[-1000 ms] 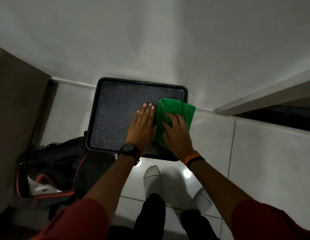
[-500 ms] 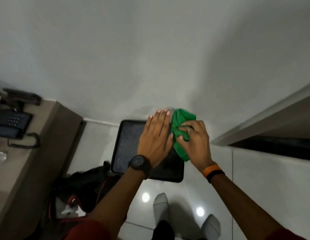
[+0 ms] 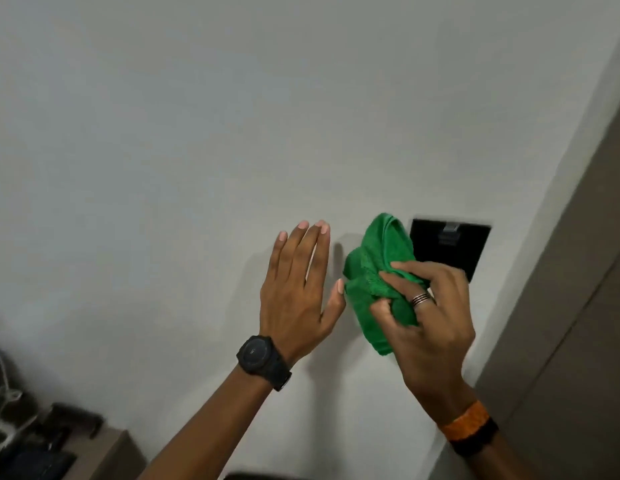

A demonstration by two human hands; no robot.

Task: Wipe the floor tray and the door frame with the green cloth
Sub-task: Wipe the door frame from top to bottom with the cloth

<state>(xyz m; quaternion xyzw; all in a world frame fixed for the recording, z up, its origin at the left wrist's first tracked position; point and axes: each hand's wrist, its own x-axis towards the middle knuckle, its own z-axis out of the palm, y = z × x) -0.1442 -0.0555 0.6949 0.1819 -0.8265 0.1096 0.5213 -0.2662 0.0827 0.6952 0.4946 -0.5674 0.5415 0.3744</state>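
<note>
right hand [image 3: 426, 323] bunches green cloth [image 3: 378, 271], left hand [image 3: 298, 289] open beside it; black wall panel [image 3: 450, 247] just past grip, risk cloth swipes panel not door frame [image 3: 578, 271]

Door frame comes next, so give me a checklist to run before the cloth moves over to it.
1. Cloth in hand: ok. The right hand grips the bunched green cloth.
2. Left hand free: ok. The left hand is open, fingers spread, holding nothing.
3. Door frame in reach: ok, probably. The door frame runs just right of the cloth.
4. Obstacle on the way: not ok. A black wall panel sits between cloth and frame; go around it.
5. Cloth clean enough: cannot tell.
6. Tray finished: cannot tell. It is out of view.
</note>
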